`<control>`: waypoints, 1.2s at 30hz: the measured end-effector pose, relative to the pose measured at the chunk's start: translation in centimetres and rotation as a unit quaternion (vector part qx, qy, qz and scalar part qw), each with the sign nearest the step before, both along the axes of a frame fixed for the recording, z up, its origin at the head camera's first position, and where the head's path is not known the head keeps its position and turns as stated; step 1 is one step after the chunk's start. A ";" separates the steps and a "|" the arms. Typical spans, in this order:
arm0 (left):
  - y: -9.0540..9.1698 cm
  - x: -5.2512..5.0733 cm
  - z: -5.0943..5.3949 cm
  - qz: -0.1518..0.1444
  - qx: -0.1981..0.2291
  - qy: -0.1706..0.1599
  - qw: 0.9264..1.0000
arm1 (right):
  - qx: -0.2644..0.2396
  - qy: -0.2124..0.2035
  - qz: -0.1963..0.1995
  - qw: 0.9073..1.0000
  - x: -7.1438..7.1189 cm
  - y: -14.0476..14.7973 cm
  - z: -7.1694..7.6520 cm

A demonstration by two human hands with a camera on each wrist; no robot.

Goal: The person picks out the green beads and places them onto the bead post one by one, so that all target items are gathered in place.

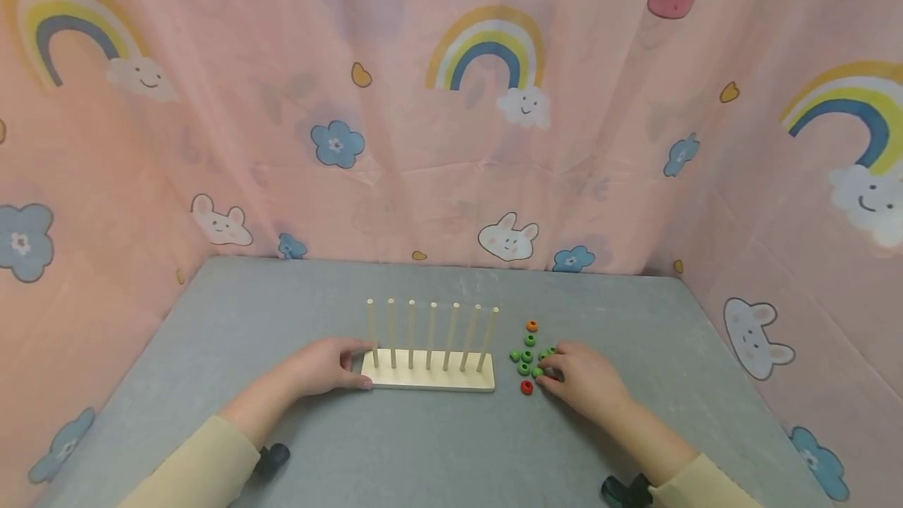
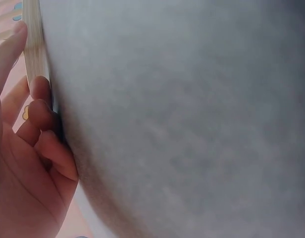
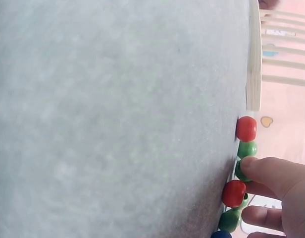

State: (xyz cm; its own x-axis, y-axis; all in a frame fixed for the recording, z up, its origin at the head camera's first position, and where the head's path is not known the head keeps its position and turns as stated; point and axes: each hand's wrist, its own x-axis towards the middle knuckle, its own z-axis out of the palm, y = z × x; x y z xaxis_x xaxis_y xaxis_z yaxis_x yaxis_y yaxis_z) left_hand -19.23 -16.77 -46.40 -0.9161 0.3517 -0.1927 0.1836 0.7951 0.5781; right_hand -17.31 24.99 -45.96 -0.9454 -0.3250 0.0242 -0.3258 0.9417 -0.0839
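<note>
A pale wooden peg board (image 1: 430,380) with a row of several upright rods stands mid-table. My left hand (image 1: 328,367) grips its left end, thumb at the front edge and fingers behind; the left wrist view shows the fingers curled against the board's end (image 2: 34,54). Right of the board, my right hand (image 1: 589,382) reaches into a cluster of beads. Its thumb and forefinger pinch a green bead (image 1: 538,372) low at the table; the right wrist view shows the thumb on that bead (image 3: 241,171). The rods I see are bare.
Loose green beads (image 1: 527,357) lie between board and right hand, with an orange bead (image 1: 532,326) behind and a red bead (image 1: 527,387) in front. Another red bead (image 3: 234,193) and a blue bead (image 3: 222,234) sit near the right hand. A patterned pink curtain (image 1: 423,202) borders the grey table (image 1: 395,453).
</note>
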 end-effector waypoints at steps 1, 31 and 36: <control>0.0 0.0 0.0 0.000 0.000 0.000 1.000 | 0.000 0.000 0.000 1.000 0.0 0.0 0.0; 0.1 0.1 0.2 -0.004 -0.010 0.002 1.000 | -0.121 0.073 -0.018 0.990 0.7 -0.9 2.6; 0.0 0.0 0.1 -0.002 -0.010 0.000 1.000 | -0.146 0.098 -0.010 0.984 0.6 -1.4 3.9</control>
